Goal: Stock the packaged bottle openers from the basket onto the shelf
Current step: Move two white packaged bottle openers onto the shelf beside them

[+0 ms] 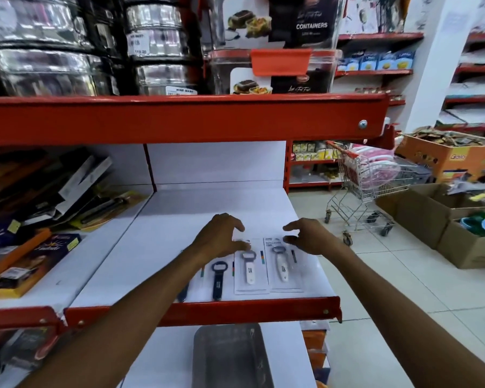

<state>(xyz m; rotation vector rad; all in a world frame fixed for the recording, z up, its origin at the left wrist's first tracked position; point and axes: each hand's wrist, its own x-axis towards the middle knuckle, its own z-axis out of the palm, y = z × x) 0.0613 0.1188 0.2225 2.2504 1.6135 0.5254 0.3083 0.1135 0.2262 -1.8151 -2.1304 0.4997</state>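
The bottle opener packs (252, 266) lie flat in a row at the front of the white shelf (207, 203), near 6 o'clock from where you stand. You should find each one light and stiff, a flat card under slick clear plastic, so take it by the card edges or the top end instead of pressing on the blister. I count four: two with white handles at the right, one dark blue (218, 280) beside them, and one more partly hidden under your left forearm. Your left hand (217, 239) hovers over the top of the left white pack, fingers spread and curled, gripping nothing I can see. Your right hand (310, 236) hangs at 1 o'clock, fingers apart above the rightmost pack (282, 266). The basket is not in view
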